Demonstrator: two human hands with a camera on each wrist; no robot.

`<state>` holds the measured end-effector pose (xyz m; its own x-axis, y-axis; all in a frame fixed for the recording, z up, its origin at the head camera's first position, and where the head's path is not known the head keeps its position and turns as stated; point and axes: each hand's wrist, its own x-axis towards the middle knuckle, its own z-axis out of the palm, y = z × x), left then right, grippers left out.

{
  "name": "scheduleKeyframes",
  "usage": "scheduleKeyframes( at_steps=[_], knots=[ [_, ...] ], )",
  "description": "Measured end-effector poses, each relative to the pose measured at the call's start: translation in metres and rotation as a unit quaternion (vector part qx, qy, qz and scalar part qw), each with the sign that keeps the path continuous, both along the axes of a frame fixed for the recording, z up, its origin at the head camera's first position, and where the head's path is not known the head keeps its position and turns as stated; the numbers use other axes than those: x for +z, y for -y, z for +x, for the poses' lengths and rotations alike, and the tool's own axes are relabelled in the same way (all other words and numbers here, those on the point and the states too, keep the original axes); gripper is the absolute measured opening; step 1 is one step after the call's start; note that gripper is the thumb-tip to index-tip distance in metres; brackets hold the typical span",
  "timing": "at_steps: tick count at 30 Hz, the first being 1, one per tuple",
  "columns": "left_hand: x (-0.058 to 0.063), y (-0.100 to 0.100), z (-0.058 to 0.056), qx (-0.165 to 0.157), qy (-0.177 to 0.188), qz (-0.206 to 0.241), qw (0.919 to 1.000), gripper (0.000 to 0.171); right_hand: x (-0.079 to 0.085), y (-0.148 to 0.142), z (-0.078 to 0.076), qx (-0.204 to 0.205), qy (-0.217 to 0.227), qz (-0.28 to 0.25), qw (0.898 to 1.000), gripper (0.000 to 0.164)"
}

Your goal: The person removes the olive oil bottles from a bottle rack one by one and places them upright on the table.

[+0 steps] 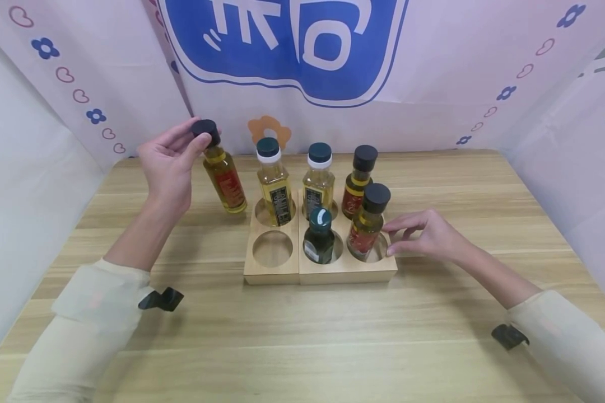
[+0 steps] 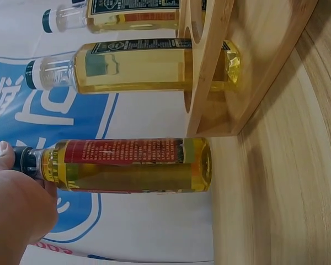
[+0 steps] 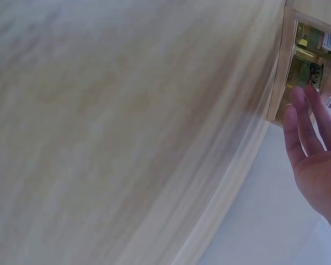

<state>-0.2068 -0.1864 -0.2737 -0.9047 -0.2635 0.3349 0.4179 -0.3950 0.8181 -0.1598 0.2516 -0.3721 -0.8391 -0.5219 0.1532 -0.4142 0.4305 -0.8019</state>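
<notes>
Left of the wooden rack (image 1: 277, 274), on the bare table (image 1: 302, 336), stands a bottle with a red label (image 1: 225, 180), tilted a little and just beside the rack but apart from it. The left hand (image 1: 168, 162) holds its black cap (image 1: 205, 129), with thumb and fingers (image 1: 181, 134) curled round the top.

The rack has six round holes. Five hold bottles: three along the back row, and two in the front row, at the middle and the right. The front left hole (image 1: 272, 249) is open. The right hand (image 1: 428, 235) rests at the right side of the rack, its fingers straight and relaxed, touching near the front right bottle (image 1: 367, 224) and gripping nothing.

The left wrist view shows the held bottle's base on the table and yellow oil inside, which the head view shows less clearly. The right wrist view is blurred; it shows the open palm beside the rack's edge.

Light wood covers the table, and white printed cloth walls close it at the back and both sides. Much free surface lies in front of the rack.
</notes>
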Motion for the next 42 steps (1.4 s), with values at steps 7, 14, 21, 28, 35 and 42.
scheduleKeyframes(
  at_steps=[7, 14, 21, 28, 35, 42],
  knots=[
    [-0.001, 0.003, -0.003, 0.001, 0.015, -0.005, 0.9999, 0.03, -0.001, 0.0, 0.0, 0.004, -0.005, 0.0, 1.0, 0.037],
    [-0.002, 0.006, -0.008, 0.011, 0.05, -0.021, 0.9985, 0.034, -0.001, 0.0, -0.001, 0.006, -0.007, 0.002, 1.0, 0.037],
    [-0.006, 0.009, -0.014, 0.015, 0.057, -0.003, 0.9983, 0.034, -0.001, -0.001, -0.001, 0.008, -0.008, 0.004, 1.0, 0.038],
    [-0.008, 0.012, -0.021, 0.04, 0.078, -0.008, 0.9961, 0.033, -0.002, -0.002, -0.001, 0.009, -0.014, 0.003, 1.0, 0.038],
    [-0.011, 0.014, -0.027, 0.048, 0.085, 0.0, 0.9953, 0.035, -0.002, -0.002, -0.002, 0.011, -0.019, 0.003, 1.0, 0.038],
    [-0.015, 0.018, -0.035, 0.057, 0.088, 0.007, 0.9945, 0.034, -0.002, -0.002, -0.003, 0.014, -0.021, 0.001, 1.0, 0.038]
  ],
)
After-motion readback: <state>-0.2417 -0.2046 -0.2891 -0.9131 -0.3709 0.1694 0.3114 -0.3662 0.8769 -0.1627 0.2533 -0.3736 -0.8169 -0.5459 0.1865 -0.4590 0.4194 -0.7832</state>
